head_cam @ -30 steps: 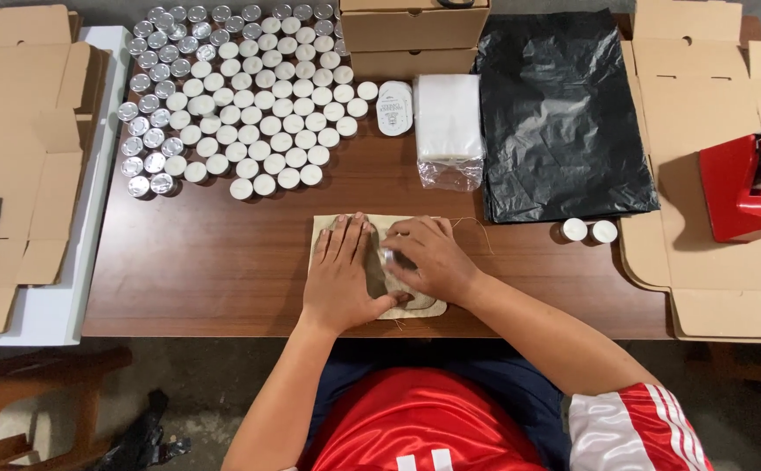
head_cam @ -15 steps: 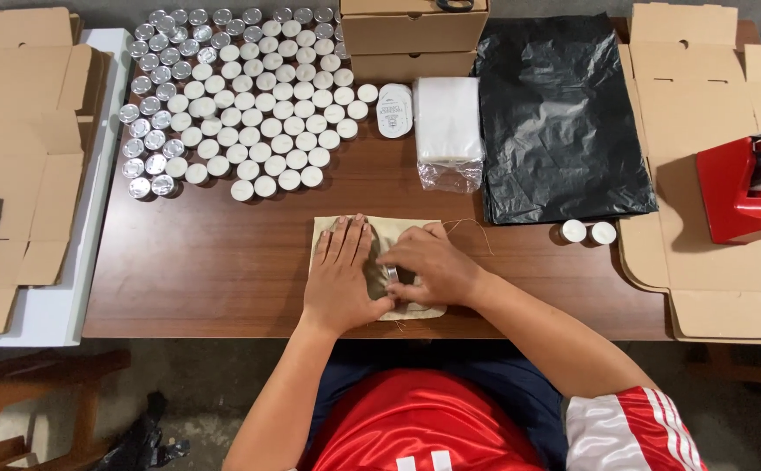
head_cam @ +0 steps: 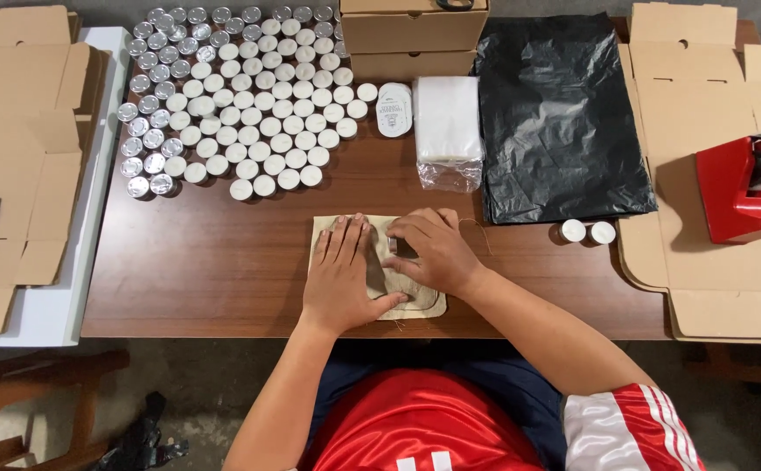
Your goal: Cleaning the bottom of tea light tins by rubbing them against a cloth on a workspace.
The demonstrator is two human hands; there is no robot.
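Beige cloth pouch [head_cam: 424, 301] lies flat near the lower centre of the frame, on the brown wooden table [head_cam: 223, 262]. On its left part the left hand [head_cam: 341, 277] rests palm down with the fingers stretched out and together, gripping nothing. Over the pouch's upper middle the right hand [head_cam: 433, 253] presses down with bent fingers; whether its fingertips pinch anything, I cannot tell. A thin drawstring [head_cam: 476, 228] curls just right of that hand. Filling the upper left of the frame is a dense cluster of small round tins [head_cam: 241, 96]. Right of the hands stand two small white-topped tins [head_cam: 587, 232], and a black plastic bag [head_cam: 559, 113] lies above them.
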